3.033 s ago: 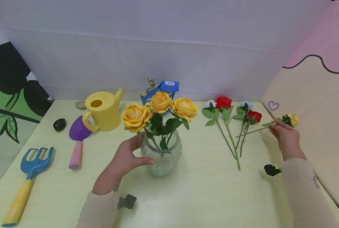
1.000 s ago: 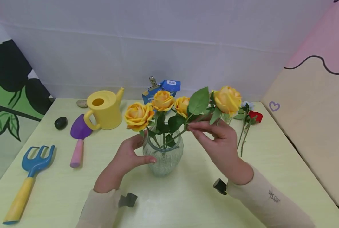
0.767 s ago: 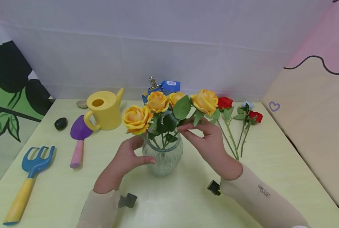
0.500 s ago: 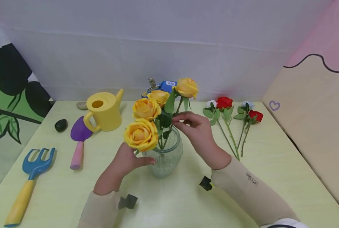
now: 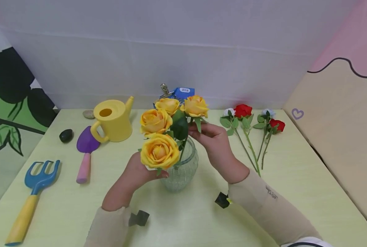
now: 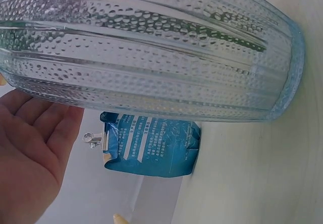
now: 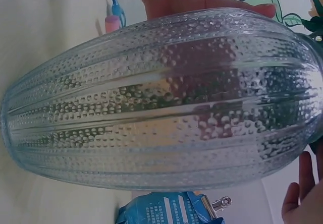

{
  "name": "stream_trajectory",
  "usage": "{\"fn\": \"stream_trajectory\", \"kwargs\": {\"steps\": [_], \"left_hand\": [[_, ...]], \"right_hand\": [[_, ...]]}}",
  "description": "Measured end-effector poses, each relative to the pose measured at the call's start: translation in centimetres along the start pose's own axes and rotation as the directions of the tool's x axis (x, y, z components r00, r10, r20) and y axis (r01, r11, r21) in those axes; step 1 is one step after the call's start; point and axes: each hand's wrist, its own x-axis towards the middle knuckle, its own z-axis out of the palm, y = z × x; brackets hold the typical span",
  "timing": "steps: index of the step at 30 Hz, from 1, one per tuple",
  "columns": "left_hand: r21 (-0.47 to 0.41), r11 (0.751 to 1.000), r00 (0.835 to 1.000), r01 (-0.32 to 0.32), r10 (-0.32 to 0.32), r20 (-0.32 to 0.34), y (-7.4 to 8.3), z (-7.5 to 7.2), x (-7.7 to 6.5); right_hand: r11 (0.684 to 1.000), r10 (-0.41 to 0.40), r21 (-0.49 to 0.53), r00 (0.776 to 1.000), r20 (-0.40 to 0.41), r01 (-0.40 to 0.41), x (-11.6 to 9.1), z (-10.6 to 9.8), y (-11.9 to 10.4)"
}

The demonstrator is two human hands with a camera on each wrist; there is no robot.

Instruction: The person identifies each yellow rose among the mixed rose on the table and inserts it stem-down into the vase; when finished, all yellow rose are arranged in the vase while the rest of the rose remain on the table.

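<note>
A ribbed glass vase [image 5: 183,176] stands upright in the middle of the table. My left hand [image 5: 137,175] holds it at the left side, thumb in front and fingers behind. My right hand [image 5: 215,145], at the right of the rim, pinches the stem of a yellow rose [image 5: 196,106] whose lower end is inside the vase. Three other yellow roses [image 5: 160,151] stand in the vase, leaning left and forward, and one bloom covers part of my left hand. The dimpled glass wall [image 7: 151,103] fills the right wrist view.
Right of the vase lie red roses [image 5: 242,110] and pale blue-white flowers [image 5: 268,112]. To the left are a yellow watering can [image 5: 115,121], a purple trowel [image 5: 87,140], a blue fork [image 5: 41,176], a black stone [image 5: 66,136] and a grey one [image 5: 88,114]. A clipped blue bag [image 6: 151,146] stands behind.
My right hand has brought the yellow rose from the far right into the vase and lowered it. The other yellow roses have swung left and forward. My left hand has stayed at the vase.
</note>
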Motion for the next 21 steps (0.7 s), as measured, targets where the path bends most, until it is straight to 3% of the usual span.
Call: {"fn": "stream_trajectory", "kwargs": {"steps": [4,8,11,15,21], "left_hand": [[-0.045,0.996,0.997,0.079,-0.079,0.007,0.1,-0.1,-0.1],[-0.148,0.979,0.99,0.14,-0.139,0.016,0.0,-0.2,-0.3],[-0.219,0.968,0.993,0.12,-0.122,0.005,-0.2,-0.2,-0.4],[-0.23,0.97,0.997,0.074,-0.078,-0.006,-0.4,-0.1,-0.4],[-0.241,0.968,0.997,0.073,-0.074,0.002,-0.4,-0.1,-0.4]], "right_hand": [[0.998,0.066,0.003,0.998,-0.025,-0.066,-0.2,0.2,0.2],[0.997,0.078,-0.006,0.997,-0.001,-0.078,-0.5,0.1,0.3],[0.997,0.078,-0.011,0.997,0.018,-0.078,-0.7,-0.4,0.3],[0.997,0.075,-0.006,0.996,0.041,-0.075,-1.0,-1.4,0.4],[0.997,0.057,-0.047,0.998,0.026,-0.056,-1.6,-3.4,1.0]]}}
